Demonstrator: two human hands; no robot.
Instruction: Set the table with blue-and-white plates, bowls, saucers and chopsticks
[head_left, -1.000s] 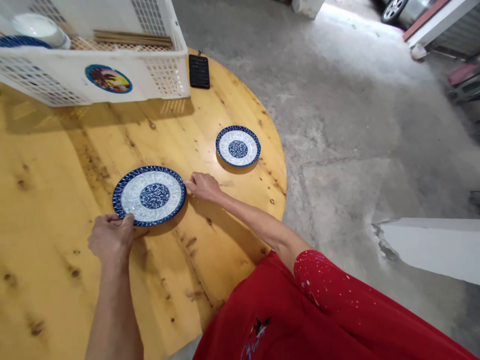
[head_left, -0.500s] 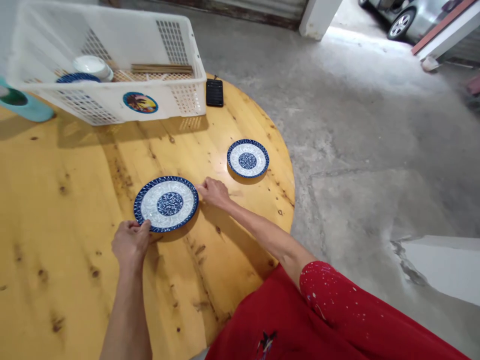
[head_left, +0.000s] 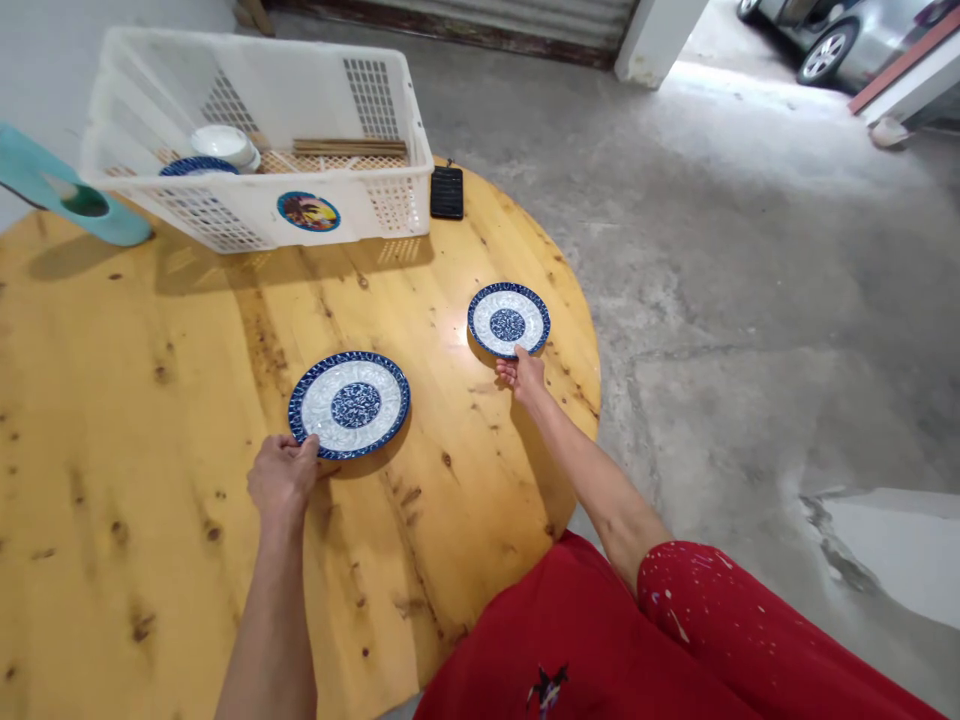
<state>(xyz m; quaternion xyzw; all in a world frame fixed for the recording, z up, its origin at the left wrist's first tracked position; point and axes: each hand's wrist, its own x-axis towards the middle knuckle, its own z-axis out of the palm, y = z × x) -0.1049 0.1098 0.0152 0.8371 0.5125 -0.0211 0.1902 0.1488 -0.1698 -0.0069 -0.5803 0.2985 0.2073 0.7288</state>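
Letting go of the big blue-and-white round china plate [head_left: 349,404], the right hand [head_left: 523,375] now reaches the smaller matching plate [head_left: 508,320], fingers curled at its rim, grip unclear. The left hand [head_left: 283,478] fingers still pinch the big plate, in front of the white plastic basket [head_left: 247,215].

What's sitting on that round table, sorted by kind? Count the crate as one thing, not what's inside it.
plates: 2, the near plate and the far plate
crate: 1
black device: 1
teal object: 1
total: 5
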